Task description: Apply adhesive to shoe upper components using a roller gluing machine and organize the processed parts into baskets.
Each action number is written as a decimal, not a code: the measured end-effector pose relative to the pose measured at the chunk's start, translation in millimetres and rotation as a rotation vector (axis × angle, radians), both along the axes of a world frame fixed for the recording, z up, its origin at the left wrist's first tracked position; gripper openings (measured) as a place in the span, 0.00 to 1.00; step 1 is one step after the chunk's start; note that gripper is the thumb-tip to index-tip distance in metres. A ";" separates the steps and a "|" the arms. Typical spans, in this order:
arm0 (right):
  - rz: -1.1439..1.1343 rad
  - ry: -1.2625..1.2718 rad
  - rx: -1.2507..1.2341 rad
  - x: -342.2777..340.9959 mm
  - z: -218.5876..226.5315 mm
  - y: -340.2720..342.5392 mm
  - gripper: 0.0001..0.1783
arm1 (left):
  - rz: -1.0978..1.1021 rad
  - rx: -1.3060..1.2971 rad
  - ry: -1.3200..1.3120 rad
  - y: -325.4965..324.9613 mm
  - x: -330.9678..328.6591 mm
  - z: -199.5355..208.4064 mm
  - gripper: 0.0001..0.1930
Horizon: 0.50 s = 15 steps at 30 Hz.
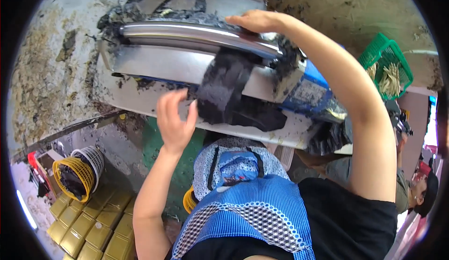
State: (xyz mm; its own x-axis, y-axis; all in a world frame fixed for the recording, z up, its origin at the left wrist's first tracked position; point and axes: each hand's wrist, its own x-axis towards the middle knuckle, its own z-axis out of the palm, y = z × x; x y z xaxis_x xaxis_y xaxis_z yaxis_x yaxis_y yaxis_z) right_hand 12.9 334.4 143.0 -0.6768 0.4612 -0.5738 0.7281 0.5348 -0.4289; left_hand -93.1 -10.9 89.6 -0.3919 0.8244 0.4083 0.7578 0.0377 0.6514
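Observation:
A metal roller machine (182,38) with a long shiny roller stretches across the bench in front of me. From under the roller a black flexible sheet (222,84) hangs over the sloped metal front; I cannot tell its material. My left hand (174,122) is open beside the sheet's left edge, thumb and fingers apart, the thumb tip close to it. Behind the roller, my right hand (257,21) reaches over the machine with fingers stretched out, near dark material at the roller. Another black piece (259,114) lies on the white bench edge under the sheet.
Black scraps (124,14) cling around the machine. A green basket (387,66) with pale strips stands at the right. At lower left are a yellow basket (58,171) holding black material and several gold tins (89,227). Another person (416,190) is at the far right.

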 end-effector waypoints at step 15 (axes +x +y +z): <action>-0.008 0.499 0.655 38.8 50.3 -58.9 0.19 | -0.566 -0.292 0.470 38.5 136.5 -131.3 0.28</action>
State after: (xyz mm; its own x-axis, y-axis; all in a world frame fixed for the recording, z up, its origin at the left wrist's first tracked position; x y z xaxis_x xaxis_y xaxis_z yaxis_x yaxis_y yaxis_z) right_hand 51.7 275.5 193.3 -0.7759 0.6043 0.1809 0.5396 0.7844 -0.3057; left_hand 43.4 27.5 -41.8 0.2790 0.9462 0.1637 0.9060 -0.3159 0.2818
